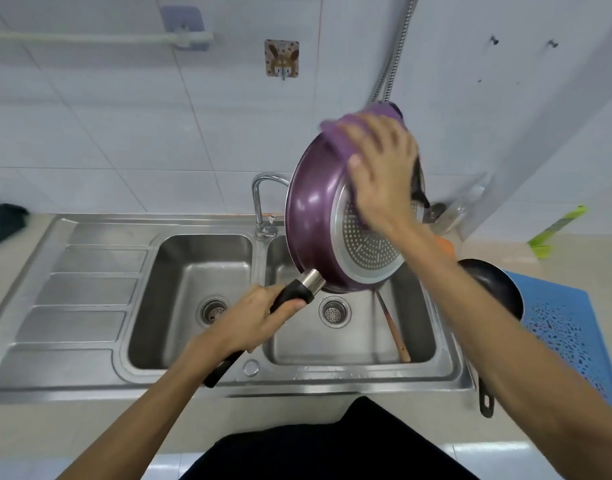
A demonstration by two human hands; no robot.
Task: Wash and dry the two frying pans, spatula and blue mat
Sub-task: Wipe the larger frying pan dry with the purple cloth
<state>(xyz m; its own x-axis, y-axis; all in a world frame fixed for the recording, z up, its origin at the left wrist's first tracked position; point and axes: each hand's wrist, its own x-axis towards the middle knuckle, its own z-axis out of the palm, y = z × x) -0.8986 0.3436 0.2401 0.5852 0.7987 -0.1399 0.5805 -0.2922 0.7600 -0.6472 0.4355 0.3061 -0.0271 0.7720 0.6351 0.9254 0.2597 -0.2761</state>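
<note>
Purple pan (311, 216), tilted over the right sink basin (420, 329), looks rigid, slick, head-heavy: your left hand (259, 320) gripping the handle (294, 295) by the ferrule is correct, right hand (379, 174) flat-fingered, pressing the cloth (335, 140) on its base.

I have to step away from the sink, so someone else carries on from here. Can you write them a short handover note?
Left hand: grips the black handle of the purple frying pan, held tilted over the right basin of the steel sink, underside to the camera.
Right hand: presses a purple cloth against the pan's upper rim.
Wooden-handled spatula lies in the right basin; black frying pan sits on the counter at the edge of the blue perforated mat.
Done: nothing clearly finished; whether this wipe is washing or drying, I cannot tell.
Left: finish this pan, then black pan, spatula, mat.
</note>
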